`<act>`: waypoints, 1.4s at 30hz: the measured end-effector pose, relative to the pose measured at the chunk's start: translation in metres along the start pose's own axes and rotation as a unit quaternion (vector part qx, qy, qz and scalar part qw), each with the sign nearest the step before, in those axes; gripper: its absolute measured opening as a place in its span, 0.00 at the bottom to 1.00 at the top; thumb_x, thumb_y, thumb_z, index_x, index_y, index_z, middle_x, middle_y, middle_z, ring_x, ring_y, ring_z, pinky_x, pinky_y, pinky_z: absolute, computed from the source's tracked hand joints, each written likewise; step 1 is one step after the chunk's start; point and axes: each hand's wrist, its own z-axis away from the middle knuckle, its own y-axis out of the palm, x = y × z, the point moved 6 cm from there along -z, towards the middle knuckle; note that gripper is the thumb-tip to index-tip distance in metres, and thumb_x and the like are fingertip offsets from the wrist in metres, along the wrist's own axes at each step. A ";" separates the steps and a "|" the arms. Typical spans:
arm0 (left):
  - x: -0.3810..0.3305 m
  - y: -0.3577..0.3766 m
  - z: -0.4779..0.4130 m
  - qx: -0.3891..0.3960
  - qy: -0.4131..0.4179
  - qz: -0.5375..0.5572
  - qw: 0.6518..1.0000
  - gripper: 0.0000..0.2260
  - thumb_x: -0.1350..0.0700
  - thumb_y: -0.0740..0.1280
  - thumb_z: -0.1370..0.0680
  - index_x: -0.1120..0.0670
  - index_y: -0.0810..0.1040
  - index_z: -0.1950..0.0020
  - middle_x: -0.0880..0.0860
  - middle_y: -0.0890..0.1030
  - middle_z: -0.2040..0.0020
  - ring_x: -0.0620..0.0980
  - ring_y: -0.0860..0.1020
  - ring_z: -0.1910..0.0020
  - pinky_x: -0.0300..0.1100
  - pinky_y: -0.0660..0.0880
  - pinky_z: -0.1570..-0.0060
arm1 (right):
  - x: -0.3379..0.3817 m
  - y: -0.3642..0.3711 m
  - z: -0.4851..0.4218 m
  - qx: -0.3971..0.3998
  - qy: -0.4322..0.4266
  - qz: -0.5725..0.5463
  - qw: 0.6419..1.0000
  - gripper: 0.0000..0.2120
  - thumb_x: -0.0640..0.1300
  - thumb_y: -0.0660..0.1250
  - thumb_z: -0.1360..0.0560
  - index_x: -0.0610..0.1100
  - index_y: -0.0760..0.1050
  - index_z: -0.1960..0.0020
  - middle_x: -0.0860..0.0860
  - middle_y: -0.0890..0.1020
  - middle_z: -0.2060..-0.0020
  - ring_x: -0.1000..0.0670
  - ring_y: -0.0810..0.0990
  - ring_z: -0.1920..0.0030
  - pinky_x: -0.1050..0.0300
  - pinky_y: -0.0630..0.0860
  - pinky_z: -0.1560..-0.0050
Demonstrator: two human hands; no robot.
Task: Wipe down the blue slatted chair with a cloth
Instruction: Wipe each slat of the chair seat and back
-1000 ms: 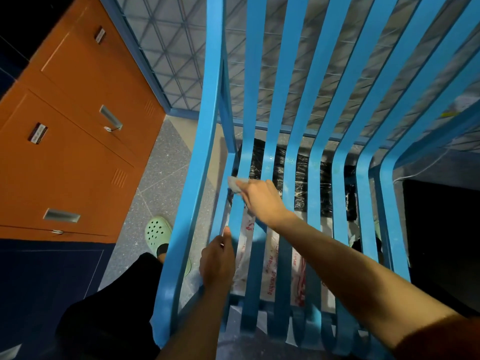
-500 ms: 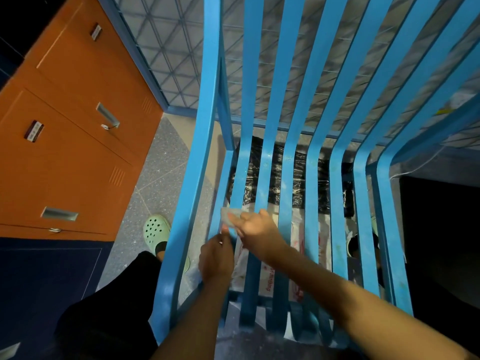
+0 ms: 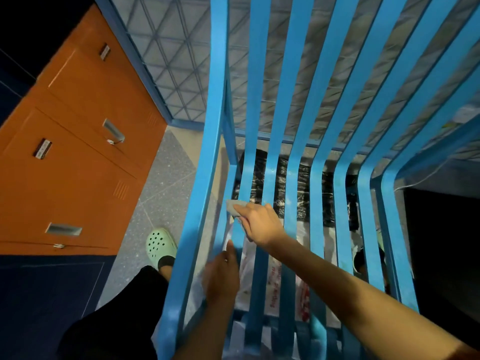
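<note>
The blue slatted chair (image 3: 291, 126) fills the middle and right of the view, its slats running from the top down to the seat front near me. My right hand (image 3: 261, 222) grips a small grey cloth (image 3: 235, 207) and presses it on the second slat from the left, on the seat. My left hand (image 3: 222, 275) holds the same slat just below, closer to me, thumb pointing up the slat.
Orange locker cabinets (image 3: 78, 165) stand at the left. A speckled grey floor (image 3: 166, 183) lies between them and the chair. My foot in a green clog (image 3: 159, 246) stands beside the chair's left edge. A black wrapped bundle (image 3: 279, 188) and white plastic bags (image 3: 301, 245) lie under the seat.
My right hand slid the cloth down the slat toward me, then back up a little. My left hand has stayed on the slat.
</note>
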 end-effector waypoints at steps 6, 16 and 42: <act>-0.057 -0.011 -0.037 -0.016 0.042 0.072 0.996 0.17 0.52 0.55 0.17 0.61 0.80 0.48 0.61 0.82 0.51 0.60 0.79 0.51 0.41 0.65 0.60 | -0.001 0.004 -0.003 0.008 -0.028 0.032 0.999 0.15 0.43 0.58 0.20 0.46 0.72 0.35 0.45 0.80 0.48 0.41 0.77 0.47 0.53 0.58 0.53; -0.052 0.005 -0.049 -0.040 0.029 0.050 0.998 0.24 0.45 0.48 0.16 0.56 0.80 0.50 0.60 0.82 0.49 0.58 0.78 0.48 0.44 0.68 0.54 | -0.038 -0.044 -0.072 -0.106 -0.037 0.105 0.988 0.20 0.36 0.71 0.31 0.47 0.76 0.41 0.47 0.78 0.63 0.42 0.77 0.61 0.53 0.59 0.60; -0.051 0.001 -0.056 -0.065 0.027 0.109 0.992 0.21 0.46 0.51 0.17 0.54 0.80 0.52 0.56 0.80 0.60 0.55 0.78 0.58 0.39 0.67 0.64 | -0.037 -0.040 -0.071 0.066 0.018 0.115 0.991 0.15 0.31 0.62 0.27 0.40 0.71 0.41 0.40 0.79 0.50 0.38 0.79 0.50 0.49 0.70 0.56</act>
